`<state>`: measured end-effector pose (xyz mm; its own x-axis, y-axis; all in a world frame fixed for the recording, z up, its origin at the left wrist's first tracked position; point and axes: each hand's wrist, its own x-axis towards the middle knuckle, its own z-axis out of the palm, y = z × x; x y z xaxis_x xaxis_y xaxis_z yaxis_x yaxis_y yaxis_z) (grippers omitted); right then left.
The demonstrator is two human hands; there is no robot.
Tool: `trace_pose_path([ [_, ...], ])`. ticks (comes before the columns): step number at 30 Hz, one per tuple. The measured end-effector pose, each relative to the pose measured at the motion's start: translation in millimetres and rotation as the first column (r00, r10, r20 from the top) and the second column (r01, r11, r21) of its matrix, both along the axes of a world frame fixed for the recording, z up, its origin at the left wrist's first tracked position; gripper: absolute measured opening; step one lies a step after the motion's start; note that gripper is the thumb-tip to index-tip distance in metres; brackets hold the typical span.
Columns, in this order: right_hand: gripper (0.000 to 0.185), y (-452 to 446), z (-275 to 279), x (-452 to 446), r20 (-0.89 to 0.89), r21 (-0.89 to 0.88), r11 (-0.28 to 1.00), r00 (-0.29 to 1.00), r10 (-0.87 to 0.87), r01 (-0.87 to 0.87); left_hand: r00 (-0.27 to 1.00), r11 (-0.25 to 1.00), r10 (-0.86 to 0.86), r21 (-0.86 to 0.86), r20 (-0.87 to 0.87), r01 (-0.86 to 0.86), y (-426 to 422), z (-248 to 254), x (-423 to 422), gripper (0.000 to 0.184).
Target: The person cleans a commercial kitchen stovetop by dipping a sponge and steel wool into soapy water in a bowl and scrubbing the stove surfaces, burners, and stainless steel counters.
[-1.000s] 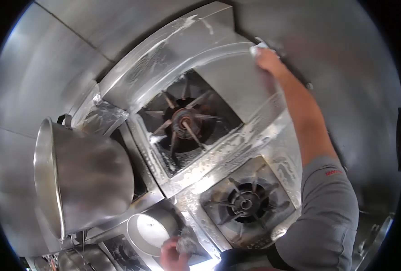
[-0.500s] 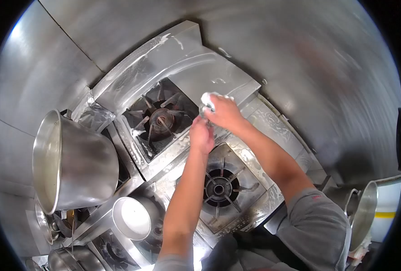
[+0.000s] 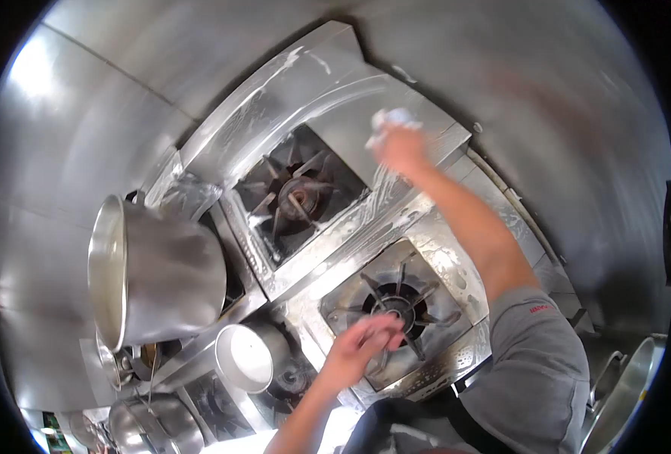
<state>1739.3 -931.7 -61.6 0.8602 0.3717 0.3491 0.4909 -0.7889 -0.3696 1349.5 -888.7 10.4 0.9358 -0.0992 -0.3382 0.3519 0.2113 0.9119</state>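
My right hand (image 3: pixel 402 150) presses a foam-covered sponge or cloth (image 3: pixel 390 125) to the steel stovetop (image 3: pixel 343 113) beside the rear burner (image 3: pixel 299 195); motion blurs it, so its exact kind does not show. White soap streaks trail across the metal below it. My left hand (image 3: pixel 360 349) hovers above the front burner (image 3: pixel 396 306), holding nothing, its fingers loosely stretched with the thumb apart. Both burners have black iron grates.
A large stockpot (image 3: pixel 169 272) stands tilted in view at the left. Near it are a smaller pot with white contents (image 3: pixel 251 359) and a lidded pan (image 3: pixel 154 427). Steel walls (image 3: pixel 547 113) enclose the stove. Another metal pot (image 3: pixel 623 393) is at lower right.
My hands were together between the burners. The right has moved away up and right with the foamy sponge or cloth; the left has let go and drawn back over the front burner.
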Motion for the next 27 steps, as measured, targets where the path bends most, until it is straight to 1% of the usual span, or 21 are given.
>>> trace_pose_path([
  [2, 0.050, 26.5, -41.8, -14.0, 0.376, 0.070, 0.906, 0.852, 0.363, -0.417, 0.964, 0.987, 0.164, 0.038, -0.208, -0.159, 0.8, 21.8, -35.3, 0.033],
  [3, 0.050, 25.5, -41.0, 3.4, 0.372, 0.077, 0.914, 0.862, 0.345, -0.399, 0.959, 0.982, 0.190, 0.033, -0.209, -0.187, 4.3, 16.1, -56.5, 0.032],
  [5, 0.046, 34.7, -26.5, 68.7, 0.040, 0.252, 0.920, 0.953, 0.301, -0.301, 0.928, 0.967, 0.250, 0.112, -0.275, -0.227, 6.3, 17.3, -81.9, 0.030],
  [6, 0.045, 29.4, -13.7, 104.3, -0.052, 0.161, 0.980, 0.990, 0.130, -0.121, 0.895, 0.951, 0.294, 0.192, -0.334, -0.240, 1.4, 29.3, -89.8, 0.028],
  [7, 0.045, 29.0, -4.4, 134.2, -0.128, 0.059, 0.997, 0.991, -0.049, 0.056, 0.870, 0.945, 0.325, 0.159, -0.370, -0.286, 1.3, 33.0, -99.3, 0.028],
  [8, 0.045, 47.0, -3.2, 147.0, -0.131, 0.085, 0.995, 0.991, -0.036, 0.047, 0.843, 0.935, 0.354, 0.127, -0.406, -0.332, 1.7, 36.4, -104.4, 0.029],
  [10, 0.047, 74.9, -18.6, 161.4, -0.324, 0.158, 0.987, 0.945, 0.040, 0.013, 0.863, 0.917, 0.389, 0.227, -0.321, -0.329, 2.7, 53.7, -96.6, 0.031],
  [11, 0.046, 99.9, -34.1, 134.6, -0.001, 0.268, 0.949, 0.985, 0.174, -0.168, 0.933, 0.913, 0.292, 0.352, -0.211, -0.206, 7.5, 56.2, -95.7, 0.031],
  [12, 0.046, 114.0, -42.6, 121.5, -0.016, 0.256, 0.953, 0.984, 0.175, -0.166, 0.979, 0.881, 0.166, 0.465, -0.122, -0.091, 5.6, 57.8, -95.0, 0.032],
  [13, 0.045, 123.0, -42.3, 112.0, -0.009, 0.281, 0.904, 0.941, 0.339, -0.323, 0.774, 0.893, 0.451, 0.205, -0.444, -0.402, 2.9, 62.8, -85.2, 0.033],
  [14, 0.045, 133.0, -36.8, 110.4, 0.017, 0.320, 0.819, 0.867, 0.498, -0.476, 0.776, 0.893, 0.451, 0.210, -0.441, -0.399, 5.9, 67.0, -83.8, 0.033],
  [15, 0.045, 128.0, -33.7, 132.5, 0.035, 0.330, 0.808, 0.862, 0.506, -0.488, 0.826, 0.895, 0.421, 0.320, -0.375, -0.311, 9.7, 69.9, -85.0, 0.033],
  [16, 0.046, 111.2, -32.2, 170.2, -0.112, 0.348, 0.884, 0.922, 0.371, -0.313, 0.870, 0.871, 0.382, 0.436, -0.313, -0.226, 14.4, 73.7, -85.5, 0.032],
  [17, 0.047, 111.4, -27.2, 188.1, -0.265, 0.338, 0.931, 0.936, 0.233, -0.136, 0.822, 0.866, 0.446, 0.403, -0.354, -0.296, 15.9, 80.7, -79.8, 0.029],
  [18, 0.047, 125.6, -18.3, 178.7, -0.262, 0.349, 0.924, 0.931, 0.253, -0.153, 0.814, 0.856, 0.465, 0.413, -0.348, -0.312, 16.7, 78.1, -82.0, 0.029],
  [20, 0.050, 125.9, -19.0, 140.3, -0.378, 0.364, 0.894, 0.836, 0.397, -0.260, 0.765, 0.882, 0.470, 0.255, -0.440, -0.396, 21.7, 68.9, -86.7, 0.027],
  [21, 0.052, 142.1, -63.4, 129.2, -0.027, 0.448, 0.761, 0.843, 0.537, -0.470, 0.773, 0.894, 0.448, 0.237, -0.449, -0.380, 22.3, 58.9, -82.7, 0.027],
  [22, 0.052, 129.6, -58.0, 124.2, -0.047, 0.442, 0.775, 0.852, 0.522, -0.451, 0.791, 0.915, 0.401, 0.253, -0.463, -0.315, 24.2, 54.6, -84.0, 0.026],
  [24, 0.052, 110.2, -28.5, 127.3, -0.230, 0.298, 0.919, 0.915, 0.331, -0.257, 0.819, 0.935, 0.327, 0.289, -0.471, -0.207, 27.2, 47.3, -89.7, 0.025],
  [25, 0.056, 89.4, -20.0, 143.2, -0.315, 0.349, 0.916, 0.896, 0.313, -0.197, 0.817, 0.929, 0.333, 0.311, -0.470, -0.200, 28.0, 47.5, -90.1, 0.025],
  [27, 0.055, 69.4, -18.2, 124.1, -0.276, 0.297, 0.923, 0.903, 0.329, -0.245, 0.852, 0.946, 0.306, 0.241, -0.425, -0.219, 33.9, 41.2, -101.6, 0.026],
])
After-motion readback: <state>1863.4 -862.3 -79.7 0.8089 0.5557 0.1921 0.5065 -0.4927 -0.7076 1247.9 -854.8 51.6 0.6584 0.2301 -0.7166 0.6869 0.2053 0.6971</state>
